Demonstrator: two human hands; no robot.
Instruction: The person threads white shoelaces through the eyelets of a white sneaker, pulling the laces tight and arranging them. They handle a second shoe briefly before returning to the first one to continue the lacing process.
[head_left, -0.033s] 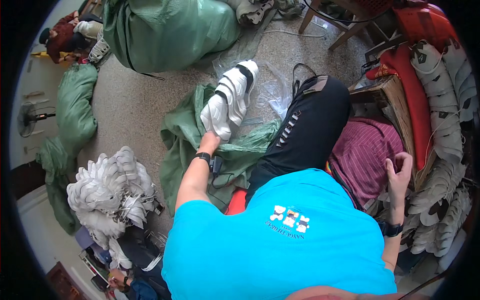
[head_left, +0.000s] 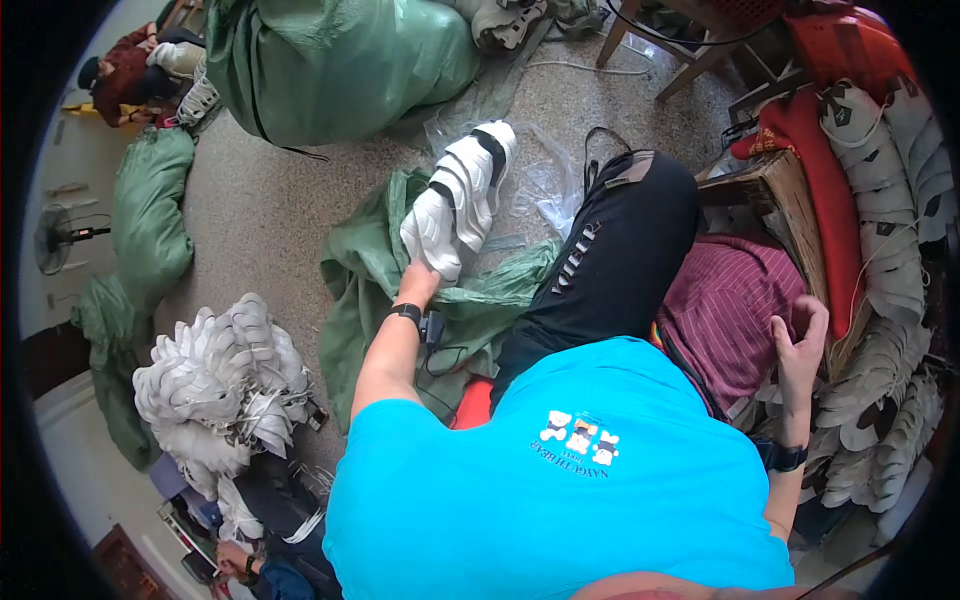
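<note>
A nested stack of white shoe uppers [head_left: 455, 200] with some black parts lies on a green sack [head_left: 370, 250] in front of me. My left hand [head_left: 418, 284] is at the near end of the stack, its fingers closed on the lowest upper and partly hidden. On the right, my right hand [head_left: 800, 345] is raised beside a maroon striped cloth [head_left: 735, 295], fingers bent with the thumb apart, and nothing shows in it.
A big stuffed green sack [head_left: 340, 70] stands ahead. Bundled white uppers [head_left: 225, 380] lie at the left, and pale grey stacked uppers [head_left: 885, 220] at the right by a cardboard box [head_left: 800, 220]. A wooden chair [head_left: 690, 50] is at the far right. Other people are at the left edge.
My right hand's fingers have shifted slightly. The left hand and the white stack stay nearly where they were.
</note>
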